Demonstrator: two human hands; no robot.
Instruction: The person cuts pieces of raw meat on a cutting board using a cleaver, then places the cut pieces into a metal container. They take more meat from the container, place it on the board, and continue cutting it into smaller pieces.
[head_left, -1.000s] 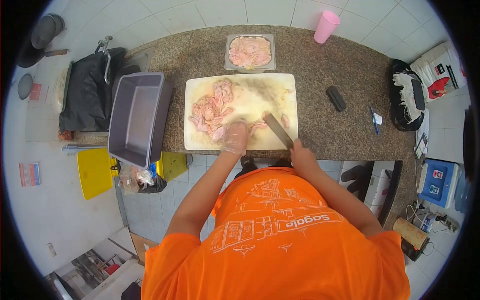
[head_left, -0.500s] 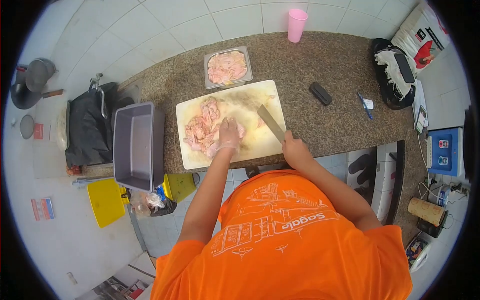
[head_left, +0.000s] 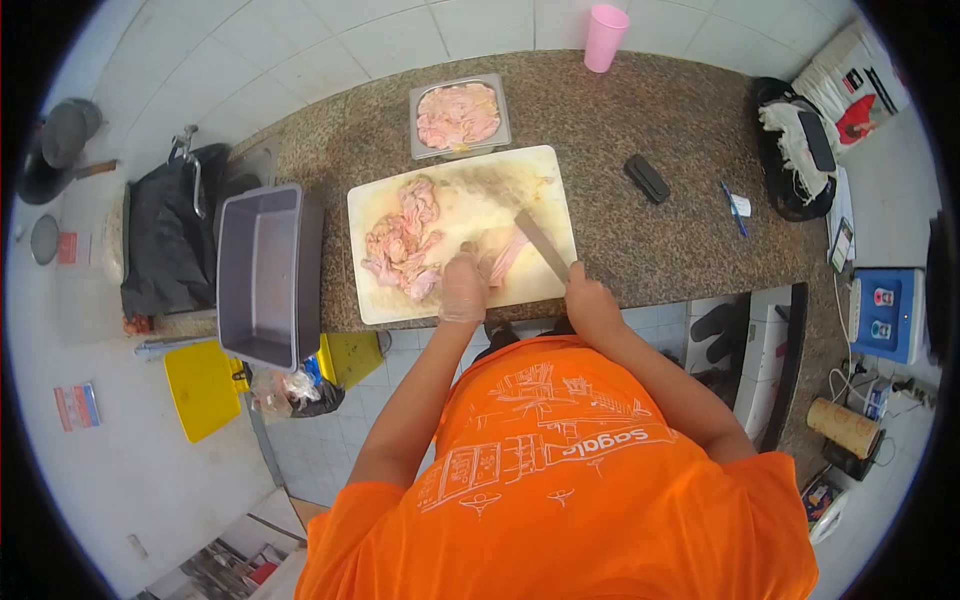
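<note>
1. The cutting board (head_left: 455, 200) lies mid-counter (head_left: 650, 240), a meat pile (head_left: 400, 240) on its 9 o'clock half
2. The metal tray (head_left: 458, 117) sits just beyond the board at 12 o'clock
3. The tub (head_left: 262, 275) stands at the board's 9 o'clock
4. The cup (head_left: 605, 36) stands at 1 o'clock by the wall; the sharpening block (head_left: 646, 178) lies at 3 o'clock

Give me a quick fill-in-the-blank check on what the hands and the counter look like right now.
1. The right hand grips a ____ whose blade lies over the cutting board.
2. The left hand wears a clear ____ and presses a strip of raw meat.
3. The metal tray of meat sits just ____ the board's far edge.
4. The cup by the wall is ____.

Missing words: knife; glove; beyond; pink
</note>
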